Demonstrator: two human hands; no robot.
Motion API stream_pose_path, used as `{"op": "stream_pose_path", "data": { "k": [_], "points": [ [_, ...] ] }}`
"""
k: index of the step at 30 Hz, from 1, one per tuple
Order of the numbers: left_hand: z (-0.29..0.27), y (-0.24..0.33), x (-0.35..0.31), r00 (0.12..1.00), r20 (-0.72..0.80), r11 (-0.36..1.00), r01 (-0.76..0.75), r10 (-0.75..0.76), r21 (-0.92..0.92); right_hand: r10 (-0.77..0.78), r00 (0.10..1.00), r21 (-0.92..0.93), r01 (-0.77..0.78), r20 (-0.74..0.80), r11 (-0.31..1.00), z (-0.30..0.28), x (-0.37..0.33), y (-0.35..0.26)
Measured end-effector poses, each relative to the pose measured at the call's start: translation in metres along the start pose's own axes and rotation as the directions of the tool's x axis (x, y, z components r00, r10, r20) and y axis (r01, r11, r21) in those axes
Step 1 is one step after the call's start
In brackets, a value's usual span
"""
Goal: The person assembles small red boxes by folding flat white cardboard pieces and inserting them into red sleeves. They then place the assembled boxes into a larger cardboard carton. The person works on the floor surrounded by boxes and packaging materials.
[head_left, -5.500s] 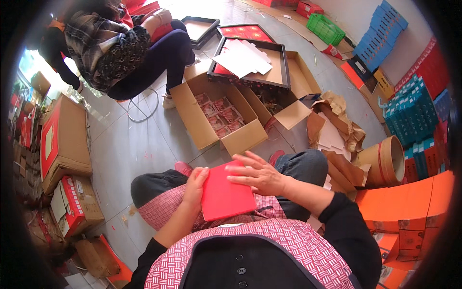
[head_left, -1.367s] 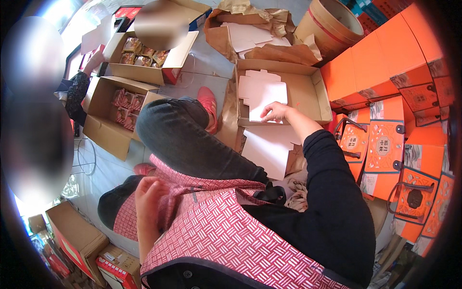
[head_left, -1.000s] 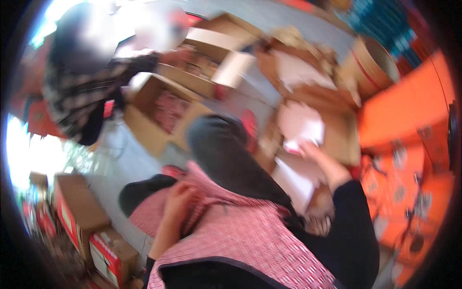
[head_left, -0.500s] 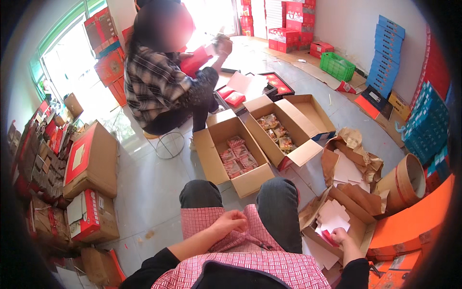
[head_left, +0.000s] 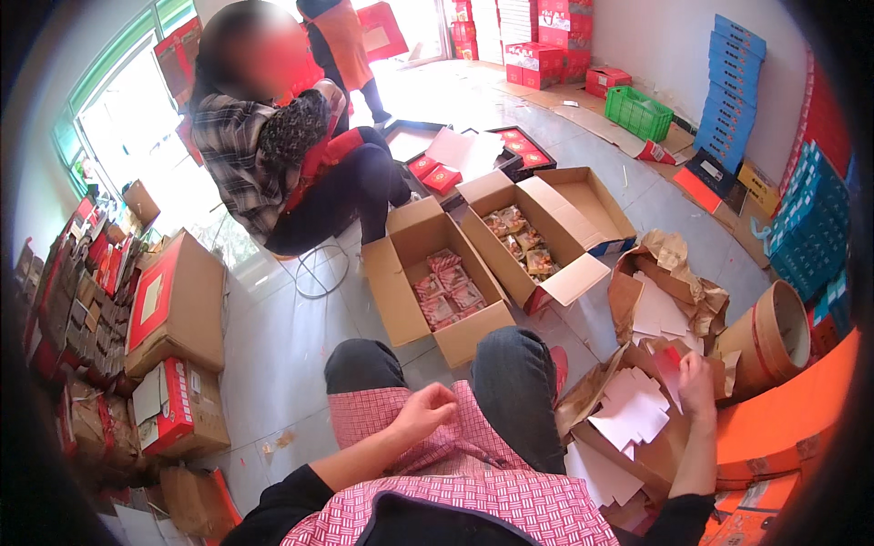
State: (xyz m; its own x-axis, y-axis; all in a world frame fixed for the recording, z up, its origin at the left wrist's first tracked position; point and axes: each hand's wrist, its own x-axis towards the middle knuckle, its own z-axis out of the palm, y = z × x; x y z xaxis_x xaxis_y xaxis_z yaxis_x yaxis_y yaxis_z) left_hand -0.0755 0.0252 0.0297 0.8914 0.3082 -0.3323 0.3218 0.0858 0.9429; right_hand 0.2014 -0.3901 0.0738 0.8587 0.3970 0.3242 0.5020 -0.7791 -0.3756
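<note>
My left hand (head_left: 426, 415) hovers over the red-and-white checked apron (head_left: 391, 432) on my lap, its fingers loosely curled with nothing visible in them. Off to the right, my right hand (head_left: 697, 387) pinches a red-and-white card piece (head_left: 671, 364) above an open carton (head_left: 675, 455). Flat white card blanks (head_left: 630, 414) lie in that carton, and more white sheets (head_left: 603, 473) lean at its near side. Beyond my knees, one open carton (head_left: 390, 273) holds pink-striped packets (head_left: 449, 289). The carton beside it (head_left: 575, 278) contains clear-wrapped packets (head_left: 521, 238).
Across from me a person in a plaid shirt (head_left: 228, 155) sits on a wire stool (head_left: 320, 273); another in an orange apron (head_left: 339, 45) stands behind. Stacked cartons (head_left: 177, 305) line the left. A brown round tub (head_left: 763, 332) and orange boxes (head_left: 787, 409) stand right.
My right hand has lifted the card piece up and away to the right, out of the carton. The seated person has leaned left, and a second person has come into view.
</note>
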Motion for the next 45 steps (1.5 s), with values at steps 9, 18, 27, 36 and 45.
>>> {"op": "stream_pose_path", "data": {
  "k": [9, 18, 27, 36, 45],
  "points": [
    [0.018, 0.121, -0.011, 0.518, 0.19, 0.334, -0.748, 0.834, 0.573, -0.557, 0.813, 0.428, 0.449, 0.169, 0.785, -0.022, -0.009, -0.277],
    [-0.044, 0.094, -0.06, 0.662, 0.261, 0.667, -0.741, 0.703, 0.085, -0.318, 0.894, 0.71, -0.002, 0.317, 0.704, 0.057, 0.103, -0.242],
    [-0.041, 0.092, -0.03, 0.998, -0.032, 0.971, -0.056, 0.05, -0.234, -0.513, 0.196, 0.538, -0.102, 0.836, 0.837, 0.165, 0.147, -0.307],
    [-0.047, 0.056, -0.007, 0.994, 0.022, 0.899, 0.103, -0.104, -0.425, -0.481, 0.015, 0.403, -0.571, 0.876, 0.715, 0.13, 0.124, -0.337],
    [-0.041, 0.046, -0.016, 0.998, -0.035, 0.874, 0.032, -0.056, -0.484, -0.74, 0.295, 0.726, 0.179, 0.605, 0.664, 0.108, 0.074, -0.35]
  ]
}}
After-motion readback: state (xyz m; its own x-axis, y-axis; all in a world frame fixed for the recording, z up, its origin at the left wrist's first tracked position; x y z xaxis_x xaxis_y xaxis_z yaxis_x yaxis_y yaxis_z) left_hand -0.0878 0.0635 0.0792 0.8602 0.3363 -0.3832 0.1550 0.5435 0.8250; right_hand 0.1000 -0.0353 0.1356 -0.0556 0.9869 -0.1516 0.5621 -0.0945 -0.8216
